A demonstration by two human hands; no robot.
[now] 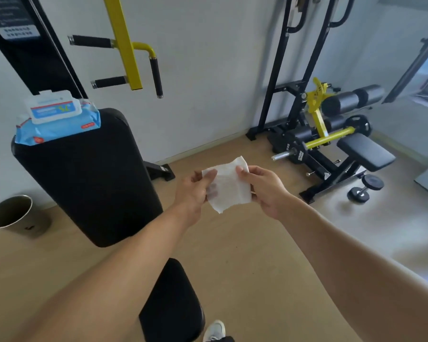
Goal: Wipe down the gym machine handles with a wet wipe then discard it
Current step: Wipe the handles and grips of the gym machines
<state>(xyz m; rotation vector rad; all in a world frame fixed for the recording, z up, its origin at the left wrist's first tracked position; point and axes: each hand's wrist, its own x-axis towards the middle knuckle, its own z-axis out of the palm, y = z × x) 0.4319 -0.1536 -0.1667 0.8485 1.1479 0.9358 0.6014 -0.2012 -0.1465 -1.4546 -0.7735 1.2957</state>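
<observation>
A white wet wipe (229, 185) is stretched between both hands in mid-air at the centre of the view. My left hand (194, 191) pinches its left edge and my right hand (265, 188) pinches its right edge. Above and to the left hangs a yellow machine arm (124, 43) with three black foam handles: an upper horizontal handle (92, 41), a lower horizontal handle (110, 81) and a vertical handle (156, 76). A blue pack of wipes (57, 119) with its white lid up lies on top of the black back pad (89, 174). A round metal bin (10, 214) stands on the floor at the left.
A black seat pad (173, 304) is below my arms, with a white shoe (214, 330) beside it. A black and yellow leg machine (331, 134) with weight plates stands at the right. A small dumbbell (366, 187) lies on the wooden floor.
</observation>
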